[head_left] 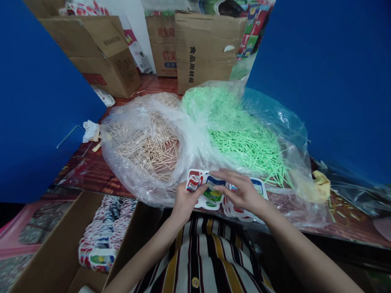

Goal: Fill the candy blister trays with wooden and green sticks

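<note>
Both my hands meet over the table's front edge on a die-cut printed card (213, 194) with red, blue and green parts. My left hand (185, 200) pinches its left side, thumb across the front. From the right, my right hand (240, 189) grips the card's upper right part between thumb and fingers. Whether it is one card or several layered together, I cannot tell. Under and beside my right hand lies a stack of similar cards (236, 211). Just beyond are a clear bag of beige sticks (152, 156) and a bag of bright green sticks (250, 150).
An open carton (70, 219) at lower left holds rows of printed cards (105, 232). Cardboard boxes (210, 53) stand at the back, another box (100, 53) at back left. Blue panels (332, 81) flank the table. Crumpled yellowish paper (321, 185) lies at right.
</note>
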The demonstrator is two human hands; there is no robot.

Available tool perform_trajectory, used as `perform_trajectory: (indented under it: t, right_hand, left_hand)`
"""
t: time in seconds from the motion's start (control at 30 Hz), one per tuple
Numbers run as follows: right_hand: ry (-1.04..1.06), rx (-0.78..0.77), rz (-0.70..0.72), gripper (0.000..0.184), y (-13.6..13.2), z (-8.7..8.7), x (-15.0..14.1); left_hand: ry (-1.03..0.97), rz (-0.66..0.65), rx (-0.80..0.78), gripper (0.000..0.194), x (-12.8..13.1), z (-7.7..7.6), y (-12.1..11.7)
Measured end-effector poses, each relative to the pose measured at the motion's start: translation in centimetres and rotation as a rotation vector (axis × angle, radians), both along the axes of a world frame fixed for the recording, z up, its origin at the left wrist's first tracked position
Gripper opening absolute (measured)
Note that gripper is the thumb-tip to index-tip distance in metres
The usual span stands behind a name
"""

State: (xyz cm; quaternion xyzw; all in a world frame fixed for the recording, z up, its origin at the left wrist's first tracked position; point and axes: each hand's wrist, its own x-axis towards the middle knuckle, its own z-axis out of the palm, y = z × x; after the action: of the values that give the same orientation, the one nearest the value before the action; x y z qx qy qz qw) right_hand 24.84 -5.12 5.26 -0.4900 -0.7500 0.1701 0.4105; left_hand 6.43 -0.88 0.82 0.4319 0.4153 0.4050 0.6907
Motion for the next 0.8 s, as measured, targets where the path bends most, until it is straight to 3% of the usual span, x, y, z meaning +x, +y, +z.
perform_trajectory:
  t: [0.13,0.23,0.3,0.43,0.47,0.57,0.63,0.8]
  right_hand:
    - [0.018,0.013,-0.081,0.033,0.0,-0.6,-0.1]
    - [-0.066,-0.023,-0.04,0.022,-0.1,-0.7,0.0]
    - [-0.056,-0.098,-0.038,0.027,-0.2,-0.7,-0.1]
    - [0.378,-0.357,-0.11,0.067,-0.4,-1.0,-0.8]
    - [0.512,-0.433,-0.102,0.067,-0.4,-1.3,-1.0]
    - [0.753,-0.577,-0.088,0.041,-0.2,-2.0,-1.3]
    - [0.804,-0.576,-0.145,0.033,-0.2,-2.3,-1.2]
    - [0.791,-0.504,-0.26,0.034,-0.6,-2.6,-0.7]
  left_hand:
    - [-0.025,-0.017,0.0,0.024,0.1,0.4,0.1]
    - [0.017,-0.019,0.029,0.023,0.1,0.3,0.2]
    - [0.02,0.0,0.021,0.023,0.3,0.0,0.2]
    - [-0.045,0.025,-0.089,0.028,0.6,0.0,0.2]
    - [-0.055,0.01,-0.108,0.03,0.7,0.2,0.2]
    - [-0.079,-0.065,-0.129,0.037,0.8,0.9,0.2]
    - [-0.099,-0.113,-0.158,0.04,0.7,1.1,0.2]
    - [-0.104,-0.136,-0.238,0.038,0.8,0.9,0.1]
